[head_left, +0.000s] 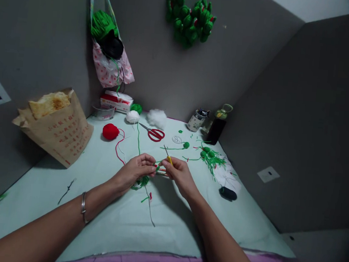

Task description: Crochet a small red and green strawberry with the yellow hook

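Near the middle of the table my left hand (pixel 138 169) is closed, its thumb and fingers pinching a small green crochet piece (pixel 157 168). My right hand (pixel 180 173) is closed around a crochet hook (pixel 169 158) with a yellow handle, its thin metal tip pointing up and away from me. Between the two hands run reddish strands or a thin rod; I cannot tell which. Just below my left hand lies a tangle of green yarn (pixel 141 183). Short green and red yarn scraps (pixel 146 198) lie in front of it.
Red-handled scissors (pixel 156 135), a red yarn ball (pixel 110 132), a white yarn ball (pixel 132 116) and white stuffing (pixel 157 118) lie beyond my hands. A paper food bag (pixel 65 130) stands left. Green crochet pieces (pixel 211 154), a dark spool (pixel 228 193) and a bottle (pixel 218 127) are right.
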